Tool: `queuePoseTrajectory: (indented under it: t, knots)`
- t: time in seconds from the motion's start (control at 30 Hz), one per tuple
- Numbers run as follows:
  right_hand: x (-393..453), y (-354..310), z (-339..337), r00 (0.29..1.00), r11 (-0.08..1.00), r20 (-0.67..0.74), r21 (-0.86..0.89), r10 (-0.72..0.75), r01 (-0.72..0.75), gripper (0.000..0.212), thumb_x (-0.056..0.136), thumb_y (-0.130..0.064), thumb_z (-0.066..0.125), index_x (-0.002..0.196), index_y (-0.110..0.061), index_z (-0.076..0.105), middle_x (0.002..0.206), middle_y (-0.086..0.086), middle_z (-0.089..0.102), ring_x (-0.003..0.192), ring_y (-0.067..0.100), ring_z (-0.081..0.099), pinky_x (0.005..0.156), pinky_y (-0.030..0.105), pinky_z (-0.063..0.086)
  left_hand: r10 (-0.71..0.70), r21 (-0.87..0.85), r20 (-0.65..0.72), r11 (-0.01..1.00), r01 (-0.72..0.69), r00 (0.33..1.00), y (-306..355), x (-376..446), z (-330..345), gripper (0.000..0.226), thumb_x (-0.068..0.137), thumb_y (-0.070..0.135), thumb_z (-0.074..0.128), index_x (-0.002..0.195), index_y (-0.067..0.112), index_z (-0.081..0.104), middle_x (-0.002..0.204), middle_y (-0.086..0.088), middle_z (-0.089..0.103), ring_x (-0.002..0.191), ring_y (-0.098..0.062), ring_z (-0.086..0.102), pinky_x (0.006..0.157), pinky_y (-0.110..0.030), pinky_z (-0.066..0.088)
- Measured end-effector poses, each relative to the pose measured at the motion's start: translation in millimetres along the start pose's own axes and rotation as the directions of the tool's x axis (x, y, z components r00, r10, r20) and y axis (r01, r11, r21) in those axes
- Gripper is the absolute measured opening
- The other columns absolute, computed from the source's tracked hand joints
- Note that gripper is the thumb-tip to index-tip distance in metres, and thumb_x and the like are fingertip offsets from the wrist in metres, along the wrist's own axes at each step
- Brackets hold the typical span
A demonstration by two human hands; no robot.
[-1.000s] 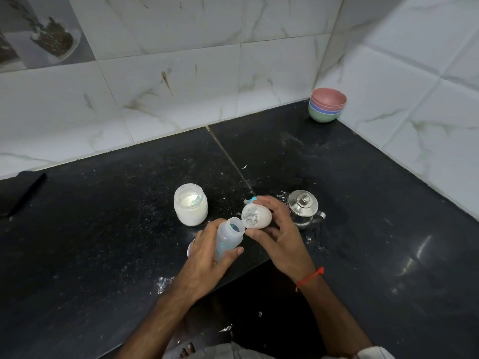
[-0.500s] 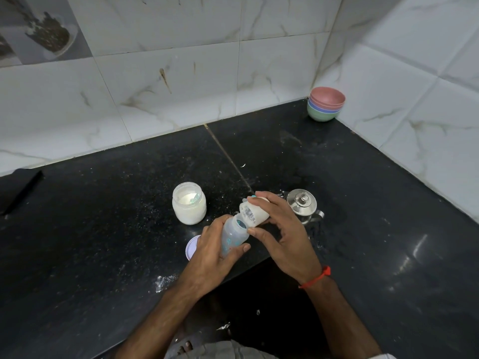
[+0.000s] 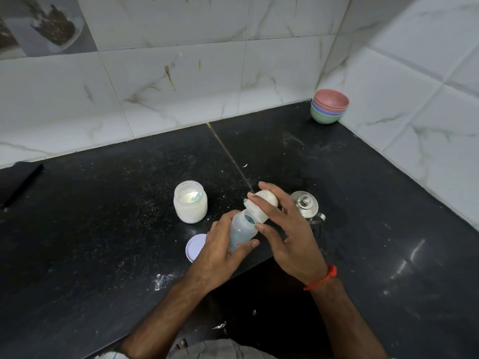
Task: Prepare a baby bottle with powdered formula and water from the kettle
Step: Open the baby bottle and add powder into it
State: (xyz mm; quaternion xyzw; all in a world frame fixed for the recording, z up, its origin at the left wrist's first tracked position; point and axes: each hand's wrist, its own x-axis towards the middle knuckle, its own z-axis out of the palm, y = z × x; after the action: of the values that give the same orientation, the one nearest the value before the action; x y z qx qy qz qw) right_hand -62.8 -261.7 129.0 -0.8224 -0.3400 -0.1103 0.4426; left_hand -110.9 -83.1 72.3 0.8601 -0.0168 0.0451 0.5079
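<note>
The left hand [image 3: 220, 251] curls its fingers and thumb round a held item, forearm angled up from below. The right hand [image 3: 285, 229] arches beside it, fingers gripping another, wrist bent.

On the countertop [image 3: 337, 203]: one open jar [image 3: 190, 203] of white powder, one loose lid [image 3: 195, 247], one steel kettle [image 3: 305, 206], four stacked bowls [image 3: 329, 107]. In hand: one bottle [image 3: 241, 233], one white cap [image 3: 263, 207].
</note>
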Motion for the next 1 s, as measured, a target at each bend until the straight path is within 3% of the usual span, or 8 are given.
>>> queuePoseTrajectory:
  t: [0.23,0.43,0.6,0.83,1.0]
  knots:
    - [0,-4,-2,0.999,1.000,-0.038,-0.004,-0.016,0.016,0.056,0.091,0.010,0.070,0.141,-0.015,0.063,0.158,0.010,0.045,0.143,0.016,0.049,0.116,0.031,0.044,0.017,-0.021,0.019,1.000,-0.016,1.000,2,2,3,0.066,0.089,0.060,0.066,0.144,0.032,0.043,0.136,0.013,0.056,0.121,-0.016,0.056,0.099,-0.045,0.053]
    - [-3,-9,-3,0.995,0.999,-0.094,-0.031,-0.026,0.023,0.054,0.088,0.012,0.071,0.136,-0.012,0.066,0.155,0.014,0.048,0.141,0.024,0.051,0.112,0.041,0.050,0.025,-0.030,0.036,0.999,-0.024,0.999,0,2,5,0.063,0.094,0.049,0.073,0.147,0.032,0.043,0.138,0.014,0.055,0.123,-0.016,0.054,0.101,-0.045,0.053]
    - [-3,-12,-6,0.995,0.999,-0.097,-0.036,-0.038,0.034,0.053,0.087,0.014,0.072,0.135,-0.010,0.067,0.153,0.015,0.049,0.141,0.026,0.052,0.110,0.042,0.052,0.028,-0.042,0.040,0.999,-0.026,0.999,4,2,6,0.068,0.088,0.064,0.064,0.145,0.037,0.040,0.138,0.017,0.055,0.124,-0.014,0.054,0.101,-0.045,0.052]
    - [-5,-16,-9,0.999,0.998,-0.037,0.042,0.040,-0.038,0.042,0.095,-0.005,0.069,0.136,-0.011,0.067,0.155,0.010,0.048,0.141,0.026,0.052,0.109,0.049,0.052,0.032,-0.064,0.037,0.998,-0.030,0.999,0,0,8,0.062,0.091,0.058,0.068,0.143,0.043,0.039,0.135,0.016,0.056,0.121,-0.016,0.056,0.098,-0.044,0.054]
    - [-2,-21,-11,0.984,0.998,-0.180,0.065,0.006,0.006,0.038,0.096,-0.008,0.069,0.133,-0.018,0.067,0.152,0.011,0.051,0.139,0.024,0.053,0.108,0.045,0.053,0.029,-0.039,0.035,0.999,-0.028,0.999,3,2,9,0.061,0.088,0.068,0.063,0.139,0.052,0.035,0.134,0.025,0.052,0.123,-0.010,0.052,0.102,-0.042,0.052]
